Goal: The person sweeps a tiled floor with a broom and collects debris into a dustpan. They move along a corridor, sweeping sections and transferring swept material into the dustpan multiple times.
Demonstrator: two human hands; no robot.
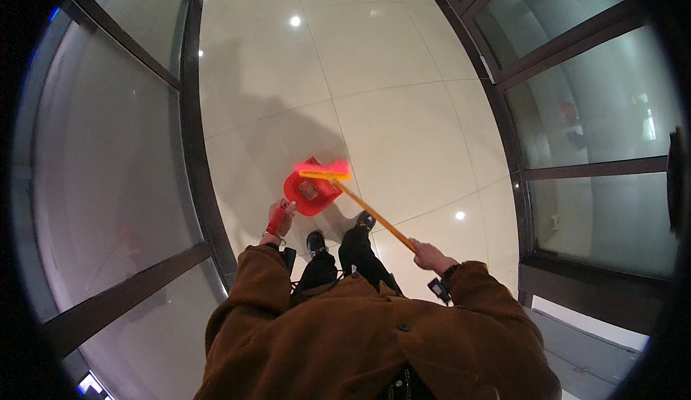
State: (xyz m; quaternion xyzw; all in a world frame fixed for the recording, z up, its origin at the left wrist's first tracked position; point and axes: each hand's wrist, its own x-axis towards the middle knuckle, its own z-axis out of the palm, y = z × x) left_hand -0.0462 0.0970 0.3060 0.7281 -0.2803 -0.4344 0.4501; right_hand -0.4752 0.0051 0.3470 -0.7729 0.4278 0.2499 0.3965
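Note:
My left hand (282, 218) grips the handle of a red plastic dustpan (319, 203), which is in front of my feet. A label bearing writing is stuck on the pan. My right hand (430, 257) is closed around the wooden stick of a broom (378, 217). The stick slants up and left to a yellow broom head (324, 175) with pink bristles (324, 167). That head lies over the pan's upper part and covers some of it; whether the bristles touch the pan I cannot tell.
Glossy cream floor tiles (402, 135) stretch ahead. A dark-framed glass partition (119, 146) stands on the left, and dark-framed glass panels (594, 97) line the right. My black shoes (315, 242) are just below the dustpan. A small device (439, 290) hangs by my right wrist.

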